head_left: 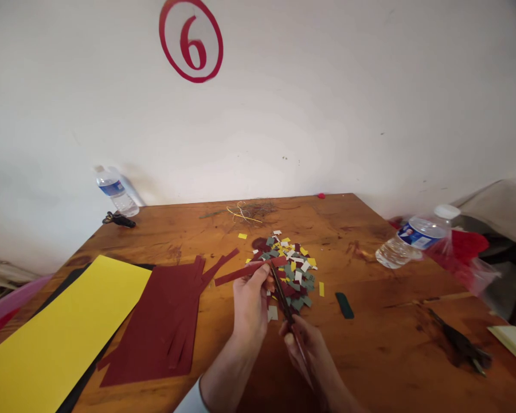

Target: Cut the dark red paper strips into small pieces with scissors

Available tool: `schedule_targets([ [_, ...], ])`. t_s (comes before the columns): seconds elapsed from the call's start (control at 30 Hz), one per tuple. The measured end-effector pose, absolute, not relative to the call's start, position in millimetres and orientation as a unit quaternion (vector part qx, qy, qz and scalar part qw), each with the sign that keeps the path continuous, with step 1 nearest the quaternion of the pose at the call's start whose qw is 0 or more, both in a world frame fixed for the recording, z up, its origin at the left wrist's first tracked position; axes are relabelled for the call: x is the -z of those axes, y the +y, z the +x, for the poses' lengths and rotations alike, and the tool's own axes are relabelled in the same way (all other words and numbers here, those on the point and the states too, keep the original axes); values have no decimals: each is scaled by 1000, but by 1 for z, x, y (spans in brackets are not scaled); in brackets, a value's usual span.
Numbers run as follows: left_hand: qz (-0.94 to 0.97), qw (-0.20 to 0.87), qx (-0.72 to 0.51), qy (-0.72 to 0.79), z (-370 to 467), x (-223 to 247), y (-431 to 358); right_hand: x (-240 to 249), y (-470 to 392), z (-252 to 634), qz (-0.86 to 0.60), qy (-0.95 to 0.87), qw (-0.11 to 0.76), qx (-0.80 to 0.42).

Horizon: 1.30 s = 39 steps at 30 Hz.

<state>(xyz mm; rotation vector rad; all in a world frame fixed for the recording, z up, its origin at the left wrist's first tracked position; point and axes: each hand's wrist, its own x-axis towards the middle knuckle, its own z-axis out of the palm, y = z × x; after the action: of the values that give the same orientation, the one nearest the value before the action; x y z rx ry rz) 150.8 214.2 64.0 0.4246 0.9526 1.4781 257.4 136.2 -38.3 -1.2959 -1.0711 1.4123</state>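
My left hand pinches a dark red paper strip, which points left and right past the fingers. Wrapped round the handles of dark scissors, my right hand is just below and right of the left one. The scissor blades meet the strip near its right part. Beneath and behind them lies a pile of small paper pieces in yellow, white, grey-green and dark red. Left of my hands are dark red sheets with loose strips on top.
A yellow sheet lies over black paper at the left. Bottles stand back left and lean at right. Thin wires lie at the back; a green piece and a dark tool are at right.
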Motion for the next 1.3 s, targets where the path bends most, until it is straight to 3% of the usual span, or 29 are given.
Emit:
schedule_targets([
  [0.23, 170, 618, -635, 431, 150, -69, 214, 31, 131, 258, -497, -412, 439, -625],
  [1.3, 168, 619, -628, 440, 151, -65, 216, 30, 136, 253, -540, -427, 449, -570],
])
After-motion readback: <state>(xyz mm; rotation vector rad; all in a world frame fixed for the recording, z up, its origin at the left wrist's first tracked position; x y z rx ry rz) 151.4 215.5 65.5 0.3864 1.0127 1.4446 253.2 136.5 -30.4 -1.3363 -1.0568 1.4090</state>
